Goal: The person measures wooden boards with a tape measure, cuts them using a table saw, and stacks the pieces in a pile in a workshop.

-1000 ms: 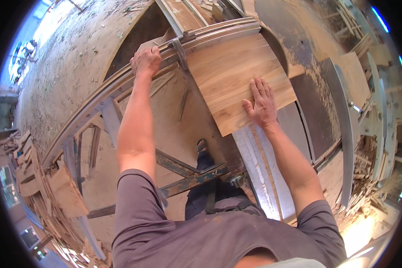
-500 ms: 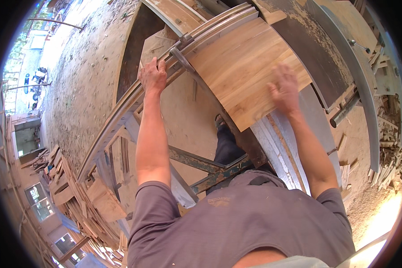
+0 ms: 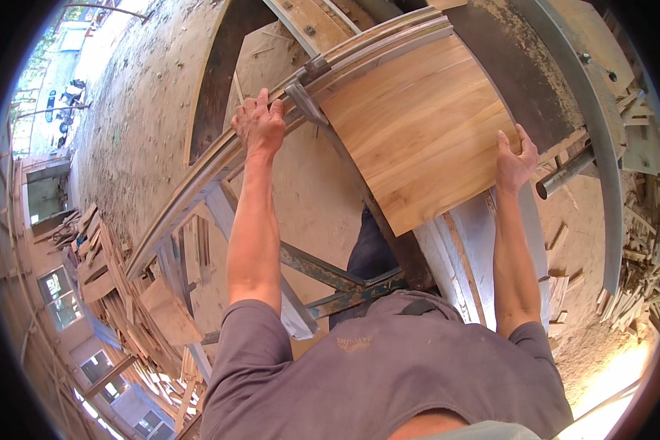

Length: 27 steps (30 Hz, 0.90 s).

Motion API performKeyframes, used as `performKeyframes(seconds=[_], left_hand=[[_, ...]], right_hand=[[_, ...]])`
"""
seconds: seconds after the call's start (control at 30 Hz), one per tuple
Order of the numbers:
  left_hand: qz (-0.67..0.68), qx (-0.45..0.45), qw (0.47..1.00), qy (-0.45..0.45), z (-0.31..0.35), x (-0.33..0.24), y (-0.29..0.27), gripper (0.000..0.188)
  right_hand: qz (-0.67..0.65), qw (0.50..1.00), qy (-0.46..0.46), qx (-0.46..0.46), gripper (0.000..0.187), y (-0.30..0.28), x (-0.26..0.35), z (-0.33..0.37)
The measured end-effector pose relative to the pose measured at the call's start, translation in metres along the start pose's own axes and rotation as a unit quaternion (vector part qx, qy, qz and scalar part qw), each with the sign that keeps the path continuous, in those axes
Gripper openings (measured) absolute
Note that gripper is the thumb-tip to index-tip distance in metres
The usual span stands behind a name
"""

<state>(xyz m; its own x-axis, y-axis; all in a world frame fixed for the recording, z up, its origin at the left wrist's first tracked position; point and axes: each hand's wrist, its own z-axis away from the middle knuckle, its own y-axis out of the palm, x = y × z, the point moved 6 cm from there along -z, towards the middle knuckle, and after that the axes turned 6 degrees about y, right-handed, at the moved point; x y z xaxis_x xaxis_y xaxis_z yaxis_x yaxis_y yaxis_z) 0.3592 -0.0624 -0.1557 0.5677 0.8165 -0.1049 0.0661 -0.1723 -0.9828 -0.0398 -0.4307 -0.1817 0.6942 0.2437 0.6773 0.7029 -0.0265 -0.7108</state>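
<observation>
L hand (image 3: 260, 132), arm near-straight, is clamped over long narrow grey-brown rail (image 3: 189, 195) @ 11 o'clock; R hand (image 3: 517, 163), 2 o'clock, grips flat tan rectangular wood panel (image 3: 418, 136) (approx. 1 o'clock) by its corner.

purple-grey short-sleeved shirt (image 3: 389, 374) | tan chest print (image 3: 354, 342) | dark trousers (image 3: 372, 253)
</observation>
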Motion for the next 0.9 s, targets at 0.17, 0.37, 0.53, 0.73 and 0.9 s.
performKeyframes(seconds=[0.17,0.37,0.53,0.73,0.9], left_hand=[[0.007,-0.026,1.000,0.000,-0.005,-0.007,0.001,0.054],[0.124,-0.297,0.947,0.014,0.067,-0.073,0.020,0.068],[0.443,-0.005,0.892,-0.089,0.157,-0.138,0.024,0.089],[0.563,0.108,0.818,-0.040,0.255,-0.147,0.023,0.088],[0.361,0.047,0.927,0.086,0.214,-0.145,0.015,0.080]], right_hand=[[0.104,0.994,-0.027,0.013,0.061,0.006,0.005,0.002],[0.072,0.992,-0.075,0.077,0.074,-0.023,-0.004,0.037],[0.054,0.985,-0.095,0.131,0.075,-0.106,-0.010,0.136],[0.086,0.967,-0.069,0.230,0.059,-0.199,-0.088,0.191],[0.188,0.968,-0.092,0.139,0.058,-0.265,-0.137,0.189]])
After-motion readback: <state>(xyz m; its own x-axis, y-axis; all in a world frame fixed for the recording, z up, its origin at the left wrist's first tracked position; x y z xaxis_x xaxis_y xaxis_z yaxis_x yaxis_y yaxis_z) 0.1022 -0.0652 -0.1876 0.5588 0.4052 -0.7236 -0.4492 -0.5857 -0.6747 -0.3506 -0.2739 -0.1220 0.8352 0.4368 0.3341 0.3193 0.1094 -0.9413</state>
